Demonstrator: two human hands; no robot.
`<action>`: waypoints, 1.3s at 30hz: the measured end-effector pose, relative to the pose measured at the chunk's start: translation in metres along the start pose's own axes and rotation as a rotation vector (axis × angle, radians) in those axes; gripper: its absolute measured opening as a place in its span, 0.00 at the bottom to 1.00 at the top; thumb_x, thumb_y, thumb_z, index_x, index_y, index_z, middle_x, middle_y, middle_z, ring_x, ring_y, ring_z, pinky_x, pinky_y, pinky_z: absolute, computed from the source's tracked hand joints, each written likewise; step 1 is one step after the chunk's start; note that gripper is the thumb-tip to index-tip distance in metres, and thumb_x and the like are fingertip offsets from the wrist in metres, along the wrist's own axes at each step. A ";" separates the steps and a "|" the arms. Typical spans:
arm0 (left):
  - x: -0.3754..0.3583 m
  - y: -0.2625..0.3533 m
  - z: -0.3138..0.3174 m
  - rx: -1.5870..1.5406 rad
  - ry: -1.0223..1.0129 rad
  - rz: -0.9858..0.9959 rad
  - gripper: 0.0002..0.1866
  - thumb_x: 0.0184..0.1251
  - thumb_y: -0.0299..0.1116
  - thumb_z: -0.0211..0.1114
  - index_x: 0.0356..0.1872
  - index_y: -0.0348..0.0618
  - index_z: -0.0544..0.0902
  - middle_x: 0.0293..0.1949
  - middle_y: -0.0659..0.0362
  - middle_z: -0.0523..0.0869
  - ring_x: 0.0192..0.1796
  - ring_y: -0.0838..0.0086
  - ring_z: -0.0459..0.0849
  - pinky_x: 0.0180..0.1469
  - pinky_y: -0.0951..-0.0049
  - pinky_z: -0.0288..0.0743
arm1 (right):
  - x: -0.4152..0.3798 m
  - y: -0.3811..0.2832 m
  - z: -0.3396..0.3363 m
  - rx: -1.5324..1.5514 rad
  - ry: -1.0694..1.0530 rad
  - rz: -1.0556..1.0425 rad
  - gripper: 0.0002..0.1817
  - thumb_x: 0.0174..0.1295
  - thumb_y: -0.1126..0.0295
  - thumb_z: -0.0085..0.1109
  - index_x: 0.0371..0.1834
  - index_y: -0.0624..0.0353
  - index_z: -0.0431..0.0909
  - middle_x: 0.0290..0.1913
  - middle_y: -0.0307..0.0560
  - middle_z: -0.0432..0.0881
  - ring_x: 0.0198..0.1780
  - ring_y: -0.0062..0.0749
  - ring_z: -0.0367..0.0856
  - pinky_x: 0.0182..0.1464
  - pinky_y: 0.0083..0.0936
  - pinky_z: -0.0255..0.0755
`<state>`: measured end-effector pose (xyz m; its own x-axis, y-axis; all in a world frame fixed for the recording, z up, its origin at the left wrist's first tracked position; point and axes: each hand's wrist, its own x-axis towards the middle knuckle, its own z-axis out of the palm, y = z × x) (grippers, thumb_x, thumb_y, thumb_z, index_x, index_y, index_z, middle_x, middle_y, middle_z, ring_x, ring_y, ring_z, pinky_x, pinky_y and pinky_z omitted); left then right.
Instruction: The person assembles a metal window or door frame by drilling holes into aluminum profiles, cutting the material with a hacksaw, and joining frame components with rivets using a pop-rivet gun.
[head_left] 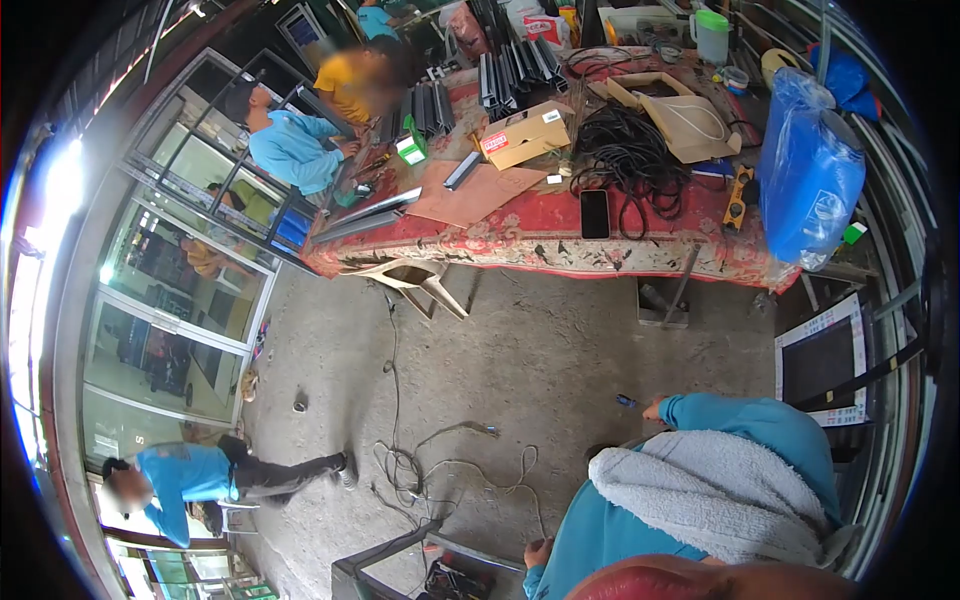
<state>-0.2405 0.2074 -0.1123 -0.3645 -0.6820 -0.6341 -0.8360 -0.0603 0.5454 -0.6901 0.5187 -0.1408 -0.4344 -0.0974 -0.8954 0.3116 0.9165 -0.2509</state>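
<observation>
My left hand (538, 552) is low in the view, fingers curled, close to the end of a dark metal frame (385, 552). What it holds, if anything, is hidden. My right hand (654, 409) reaches out from a teal sleeve, its fingers drawn together. Just past its fingertips is a small blue and dark object (627, 402), too small to name. A grey towel (715, 490) lies across my shoulder and chest. Below the frame, a dark and red tool case (455, 582) is partly in view.
Tangled cords (405, 475) lie on the concrete floor. Ahead stands a cloth-covered table (480, 240) with a phone (594, 214), black cable (625, 150), cardboard box (525, 135) and level (738, 198). People in blue (290, 150) and yellow (345, 85) work beyond; another person (190, 475) leans at left.
</observation>
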 end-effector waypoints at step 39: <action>-0.341 -0.202 -0.098 -0.587 1.543 -0.552 0.33 0.48 0.36 0.81 0.54 0.36 0.77 0.42 0.53 0.85 0.48 0.65 0.84 0.53 0.67 0.78 | -0.210 -0.238 0.190 0.214 -0.609 -0.995 0.04 0.68 0.71 0.53 0.41 0.59 0.74 0.29 0.42 0.76 0.26 0.25 0.75 0.30 0.23 0.71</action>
<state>0.0933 0.3804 0.0472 0.8739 -0.4808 0.0721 -0.3416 -0.5018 0.7947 -0.5124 0.2473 0.0373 -0.1093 -0.9523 -0.2848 0.2241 0.2555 -0.9405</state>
